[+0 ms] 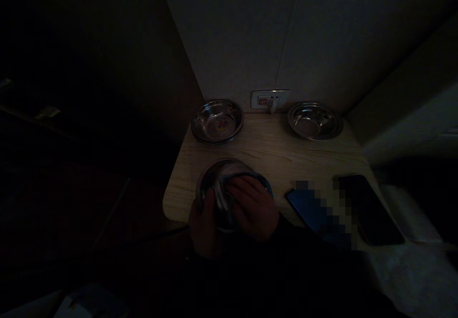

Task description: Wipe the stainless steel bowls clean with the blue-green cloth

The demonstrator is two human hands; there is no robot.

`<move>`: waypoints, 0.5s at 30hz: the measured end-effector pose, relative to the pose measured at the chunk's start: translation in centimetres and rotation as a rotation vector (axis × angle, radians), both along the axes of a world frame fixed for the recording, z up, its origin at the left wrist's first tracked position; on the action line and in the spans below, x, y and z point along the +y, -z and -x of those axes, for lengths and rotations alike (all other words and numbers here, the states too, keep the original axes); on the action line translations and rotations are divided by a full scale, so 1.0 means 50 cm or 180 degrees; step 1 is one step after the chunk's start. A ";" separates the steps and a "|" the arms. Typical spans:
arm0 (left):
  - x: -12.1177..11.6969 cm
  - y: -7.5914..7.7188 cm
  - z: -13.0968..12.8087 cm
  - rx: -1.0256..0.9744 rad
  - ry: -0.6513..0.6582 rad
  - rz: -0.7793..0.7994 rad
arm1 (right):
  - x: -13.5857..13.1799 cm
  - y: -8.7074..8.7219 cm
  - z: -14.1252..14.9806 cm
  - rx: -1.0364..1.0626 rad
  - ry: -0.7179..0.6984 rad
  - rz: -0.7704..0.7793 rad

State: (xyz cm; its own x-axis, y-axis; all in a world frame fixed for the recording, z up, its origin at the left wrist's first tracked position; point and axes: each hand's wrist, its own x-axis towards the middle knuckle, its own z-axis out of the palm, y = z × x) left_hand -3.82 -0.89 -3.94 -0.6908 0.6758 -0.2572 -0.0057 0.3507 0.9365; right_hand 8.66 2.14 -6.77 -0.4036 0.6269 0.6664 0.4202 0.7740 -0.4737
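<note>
A shiny metal bowl (204, 175) is at the front of the small wooden table, between my hands. My left hand (203, 230) grips its near left rim, with the thumb over the edge. Inside the bowl, my right hand (255, 208) presses a cloth (232, 169) that looks pale with a bluish edge. The fingers of that hand are bent over the cloth, and its folds hide much of the bowl's inside. The scene is very dark, so fine detail is lost.
Behind, metal bowls (203, 122) look stacked at the back left of the tabletop (265, 148). Another metal dish (315, 122) lies at the back right. A wall socket (263, 100) sits between them. A blue flat object (306, 206) and a black phone-like slab (377, 215) lie right.
</note>
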 end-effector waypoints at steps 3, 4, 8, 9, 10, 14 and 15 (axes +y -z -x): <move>0.000 0.006 0.004 0.0078 0.0015 -0.0028 | -0.005 0.002 0.006 0.0081 0.0047 -0.0009; 0.000 0.009 0.003 0.0005 0.0002 0.0019 | -0.013 0.004 0.005 0.0122 0.0077 -0.0043; 0.002 0.025 -0.011 -0.0332 0.0021 0.0240 | -0.055 0.020 -0.019 0.0272 0.0484 0.0156; 0.003 0.026 -0.016 -0.0350 0.0030 0.0288 | -0.064 0.025 -0.029 0.0320 0.0644 0.0309; 0.004 0.026 -0.021 -0.0352 0.0012 0.0330 | -0.071 0.031 -0.040 0.0380 0.0819 0.0467; 0.012 0.012 -0.037 -0.0290 -0.0148 0.0407 | -0.086 0.062 -0.084 0.0526 0.1454 0.0921; 0.013 0.007 -0.041 -0.0276 -0.0176 0.0406 | -0.087 0.070 -0.092 0.0539 0.1563 0.0978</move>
State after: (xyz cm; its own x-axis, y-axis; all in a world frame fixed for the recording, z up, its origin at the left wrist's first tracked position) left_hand -1.78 -0.21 -4.26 -0.6976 0.5953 -0.3987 -0.1072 0.4635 0.8796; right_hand 13.25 -2.23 -10.28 0.0778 0.8871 0.4549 0.5930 0.3256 -0.7364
